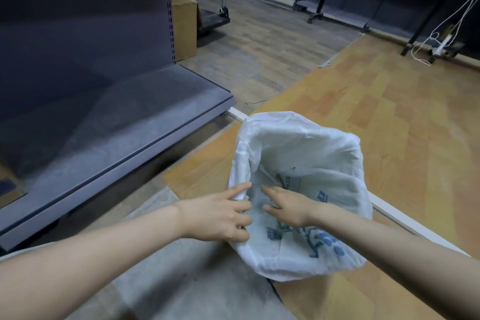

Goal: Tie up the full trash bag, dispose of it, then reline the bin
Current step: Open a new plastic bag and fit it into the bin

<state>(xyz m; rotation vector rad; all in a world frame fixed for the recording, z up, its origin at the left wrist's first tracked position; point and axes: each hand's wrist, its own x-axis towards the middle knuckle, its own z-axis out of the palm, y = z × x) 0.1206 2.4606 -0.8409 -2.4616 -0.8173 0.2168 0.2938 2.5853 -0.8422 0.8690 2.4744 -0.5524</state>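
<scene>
white liner bag (298,153) draped over a bin on the wooden floor (389,101). left hand (218,213) pinching the near rim, right hand (288,205) flat-fingered inside, pressing plastic down. likely relining step; next, spreading the liner evenly round the rim.
</scene>
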